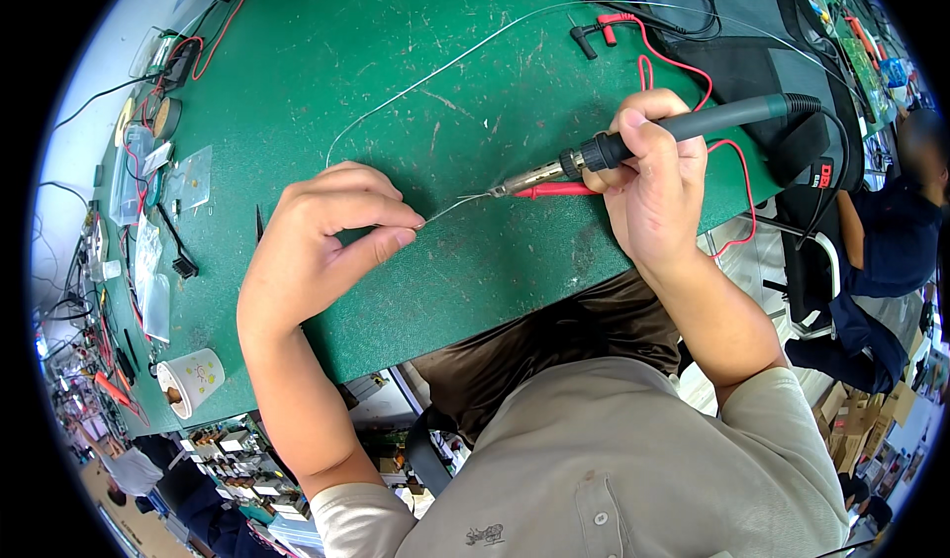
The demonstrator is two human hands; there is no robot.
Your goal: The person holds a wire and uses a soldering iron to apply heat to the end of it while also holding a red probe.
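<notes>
Thumb and forefinger of my left hand are pinched on a thin silvery solder wire. Behind that hand a long thin strand arcs up and off to the right. My right hand grips a soldering iron with a dark grey handle, tilted down to the left. Its metal barrel ends at the tip of the wire; whether they touch I cannot tell. Under the iron lies a red test probe, partly hidden by my right hand.
A green work mat covers the table. Black and red test leads and a dark bag lie at the upper right. A paper cup stands at the lower left, near plastic bags. Another person sits at the right.
</notes>
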